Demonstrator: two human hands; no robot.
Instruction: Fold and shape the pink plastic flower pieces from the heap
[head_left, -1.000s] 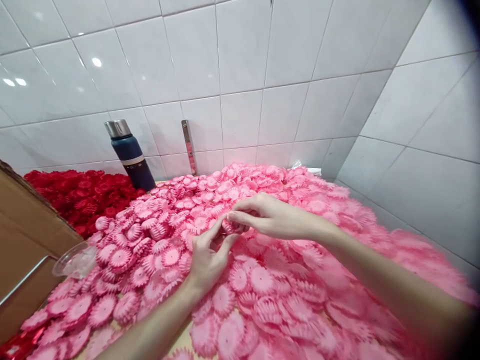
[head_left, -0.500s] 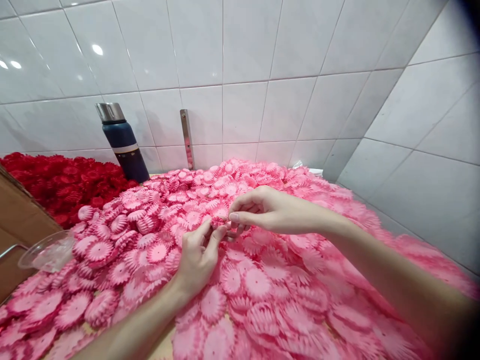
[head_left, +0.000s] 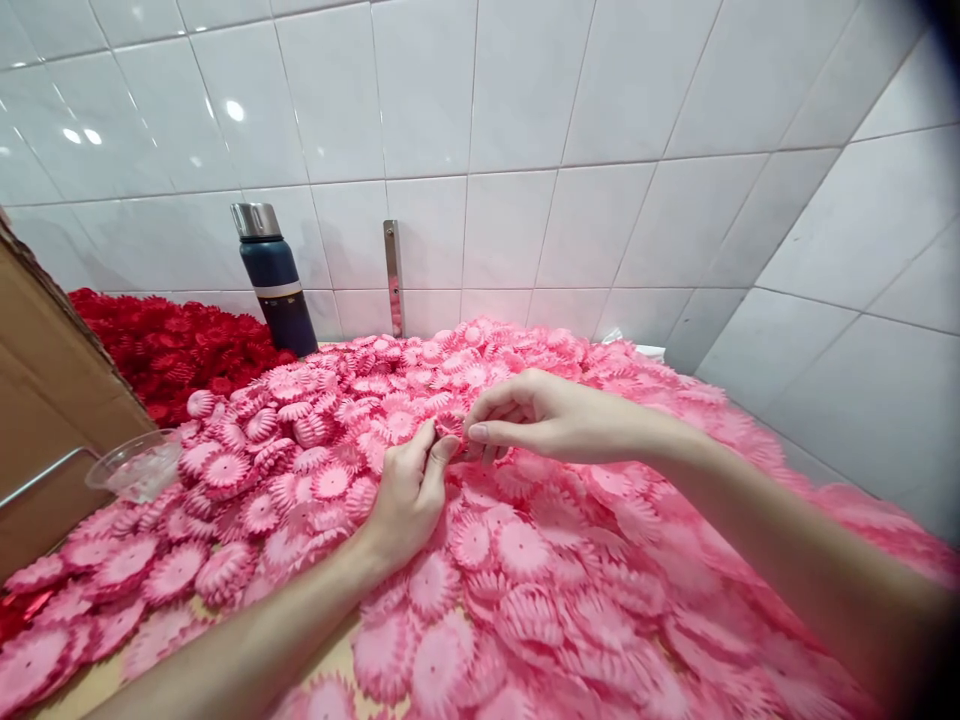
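Observation:
My left hand holds a small pink scalloped petal disc between thumb and fingers, in the middle of the view. Close against the disc's right side, my right hand has thumb and fingertips pinched together. Whatever sits in that pinch is too small to make out. Beneath both hands spreads a deep heap of pink petal discs, some stacked in cupped layers, many with a tiny hole at the centre.
A dark blue bottle with a steel cap stands by the tiled wall. Red petal pieces are piled behind a cardboard box at left. A clear plastic container lies beside the box. A metal strip is upright at the wall.
The camera view has turned slightly left, so the scene sits further right. The petal disc in my left hand now shows more clearly; both hands stay close together.

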